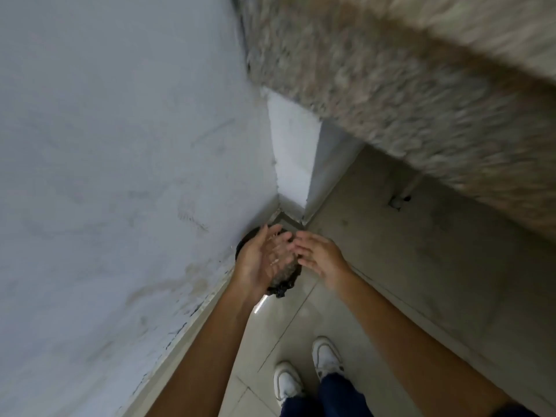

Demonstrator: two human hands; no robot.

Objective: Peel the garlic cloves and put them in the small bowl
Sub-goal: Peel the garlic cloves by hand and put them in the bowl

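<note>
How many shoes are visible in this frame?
2. Both white, on the tiled floor at the bottom of the view: the left shoe lower, the right shoe slightly ahead, beside it. Dark trouser legs cover their heels.

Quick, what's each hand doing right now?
Left hand: open, palm up over the dark bin, holding nothing.
Right hand: open, fingers spread, holding nothing.

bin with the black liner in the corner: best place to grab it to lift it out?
Grip the bin by its near rim, coming from above on the open floor side. The wall hems in its far-left side, and both hands hang open over it. The liner hides any handles, so this is tentative.
</note>
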